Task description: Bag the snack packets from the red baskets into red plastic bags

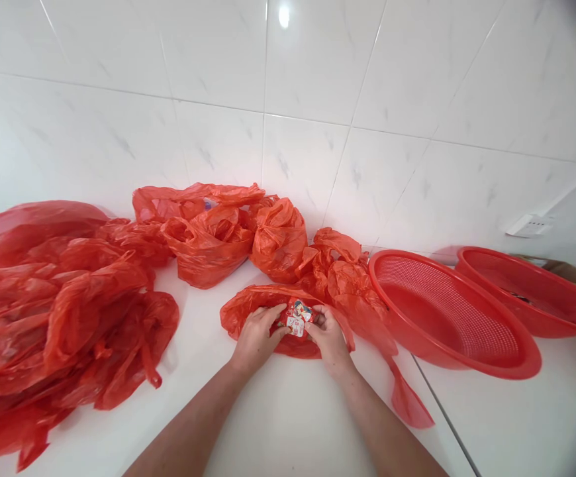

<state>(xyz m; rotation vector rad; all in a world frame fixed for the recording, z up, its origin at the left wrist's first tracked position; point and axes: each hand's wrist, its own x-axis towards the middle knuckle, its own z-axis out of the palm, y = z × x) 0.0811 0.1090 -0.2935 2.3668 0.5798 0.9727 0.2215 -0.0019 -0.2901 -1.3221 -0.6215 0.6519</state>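
My left hand (pixel 257 336) and my right hand (pixel 328 335) meet over an open red plastic bag (pixel 248 306) lying flat on the white counter. Both pinch a small printed packet (pixel 296 318), red and white with a picture on it, held between the fingertips just above the bag. Fingers of both hands are curled closed on the packet.
A big heap of crumpled red plastic bags (pixel 64 311) fills the left side, and more filled red bags (pixel 218 238) line the tiled wall. Two red mesh strainer basins (pixel 454 315) (pixel 533 291) sit at right. A white wall socket (pixel 529 225) is beyond them.
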